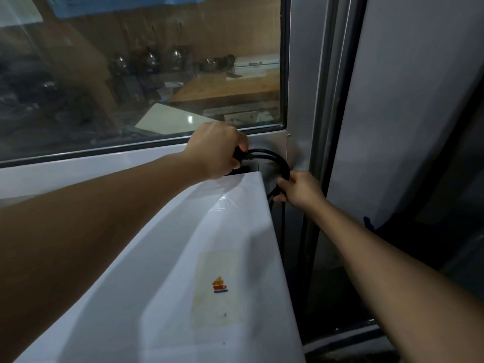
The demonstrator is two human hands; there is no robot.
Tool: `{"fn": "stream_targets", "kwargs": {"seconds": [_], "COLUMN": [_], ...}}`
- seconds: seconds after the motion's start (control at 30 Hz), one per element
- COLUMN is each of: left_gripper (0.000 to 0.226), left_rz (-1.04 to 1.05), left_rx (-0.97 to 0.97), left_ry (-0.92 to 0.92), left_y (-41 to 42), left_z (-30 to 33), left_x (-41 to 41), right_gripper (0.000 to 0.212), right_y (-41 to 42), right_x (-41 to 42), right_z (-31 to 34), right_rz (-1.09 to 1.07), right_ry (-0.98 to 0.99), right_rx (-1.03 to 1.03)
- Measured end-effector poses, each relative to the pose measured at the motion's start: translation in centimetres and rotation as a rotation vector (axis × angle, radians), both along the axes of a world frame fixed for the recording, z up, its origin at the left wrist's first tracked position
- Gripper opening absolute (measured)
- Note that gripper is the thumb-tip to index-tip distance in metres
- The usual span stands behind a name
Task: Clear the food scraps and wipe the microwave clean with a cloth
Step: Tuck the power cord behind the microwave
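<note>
Behind the microwave (209,258), by the far window (131,74), left hand (217,150) grips the plug (239,155), right hand (301,189) the looped cord (281,166); scraps and wiping apparently not yet begun, no cloth visible.

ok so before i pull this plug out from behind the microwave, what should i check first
1. Left hand grip on the black plug: ok, fingers curled round it.
2. Right hand holding the cable loop: ok.
3. Socket behind the microwave: cannot tell, hidden by its back edge.
4. Plug seated or already free: cannot tell.
5. Cable free of snags lower down: cannot tell, it drops out of sight between the microwave and the metal frame.
6. Cloth ready: not ok, none in view.
</note>
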State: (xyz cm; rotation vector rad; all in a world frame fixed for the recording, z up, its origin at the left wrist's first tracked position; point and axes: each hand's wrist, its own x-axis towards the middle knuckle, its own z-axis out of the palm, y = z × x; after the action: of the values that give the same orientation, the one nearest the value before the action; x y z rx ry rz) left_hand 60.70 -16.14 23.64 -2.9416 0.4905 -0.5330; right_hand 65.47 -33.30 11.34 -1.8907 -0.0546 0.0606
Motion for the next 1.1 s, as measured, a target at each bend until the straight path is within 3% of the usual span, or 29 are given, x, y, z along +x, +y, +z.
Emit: {"fn": "stream_targets", "kwargs": {"seconds": [0.17,0.27,0.4,0.57,0.63,0.77,0.93,1.1], "left_gripper": [0.032,0.030,0.029,0.029,0.030,0.027,0.025,0.027], "left_rz": [0.023,0.059,0.060,0.053,0.055,0.061,0.068,0.096], "left_rx": [0.064,0.034,0.022,0.027,0.029,0.036,0.010,0.045], "left_ry": [0.021,0.029,0.022,0.011,0.002,-0.023,-0.077,-0.022], "left_y": [-0.1,0.5,0.5,0.1,0.2,0.2,0.8,1.4], "left_z": [-0.6,-0.5,-0.4,-0.7,-0.7,-0.3,0.6,-0.7], "left_x": [0.0,-0.1,-0.4,-0.5,-0.6,-0.7,-0.5,-0.2], "right_gripper": [0.025,0.014,0.020,0.025,0.024,0.028,0.026,0.032], "right_y": [-0.4,-1.3,-1.7,-1.6,-1.4,-0.8,0.5,0.3], "right_x": [0.0,-0.1,-0.6,-1.7,-1.9,-1.4,-0.6,-0.1], "right_z": [-1.6,-2.0,-2.3,-1.8,-1.8,-1.2,-0.8,-3.7], "right_rz": [0.012,0.028,-0.005,-0.052,-0.101,-0.114,-0.073,0.022], "right_ry": [0.104,0.094,0.052,-0.071,-0.086,-0.070,0.033,0.160], "right_rx": [-0.088,-0.183,-0.178,-0.550,-0.607,-0.400,0.103,0.011]}}
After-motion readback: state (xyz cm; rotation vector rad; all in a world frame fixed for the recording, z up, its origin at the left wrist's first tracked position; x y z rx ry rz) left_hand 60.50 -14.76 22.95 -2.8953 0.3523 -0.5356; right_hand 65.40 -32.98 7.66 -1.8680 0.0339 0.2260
